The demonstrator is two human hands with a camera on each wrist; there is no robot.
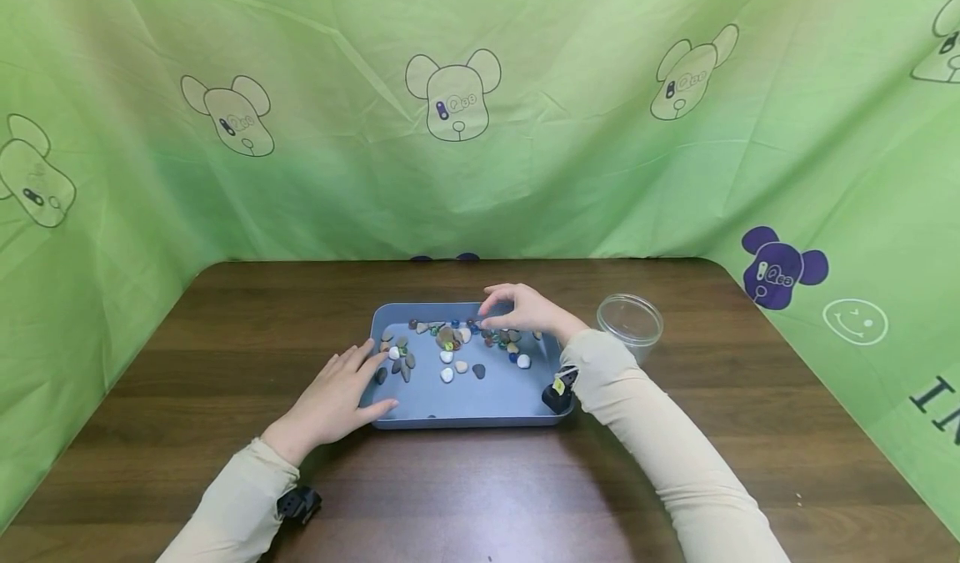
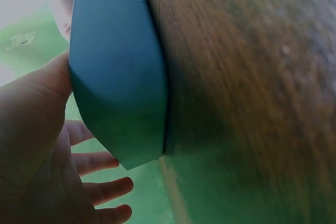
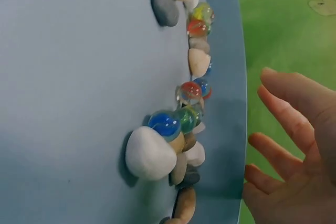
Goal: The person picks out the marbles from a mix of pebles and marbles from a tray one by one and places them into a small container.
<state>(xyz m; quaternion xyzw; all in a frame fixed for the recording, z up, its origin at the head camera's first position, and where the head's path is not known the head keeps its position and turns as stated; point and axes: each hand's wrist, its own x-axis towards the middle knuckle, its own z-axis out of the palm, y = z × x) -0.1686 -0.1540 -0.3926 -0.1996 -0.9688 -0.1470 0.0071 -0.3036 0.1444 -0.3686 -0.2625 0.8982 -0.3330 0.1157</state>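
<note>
A shallow blue-grey tray [image 1: 480,404] holds loose pebbles and glass marbles, most of them towards its back. At the tray's left rim, the left hand [image 1: 333,400] is spread with straight fingers and reaches slightly over the edge; the left wrist view shows it against the tray's outer wall [image 2: 118,66]. Over the back right part hovers the right hand [image 1: 528,311], thumb and fingers loosely bent and apart, with nothing visible between them. In the right wrist view, that hand [image 3: 294,145] is near a white pebble [image 3: 150,153], a blue marble [image 3: 164,124] and a dark grey pebble [image 3: 165,8].
A clear round jar [image 1: 632,321] stands on the wooden table [image 1: 225,346], just right of the tray beside the right forearm. A green printed cloth [image 1: 570,188] hangs behind and at both sides of the table.
</note>
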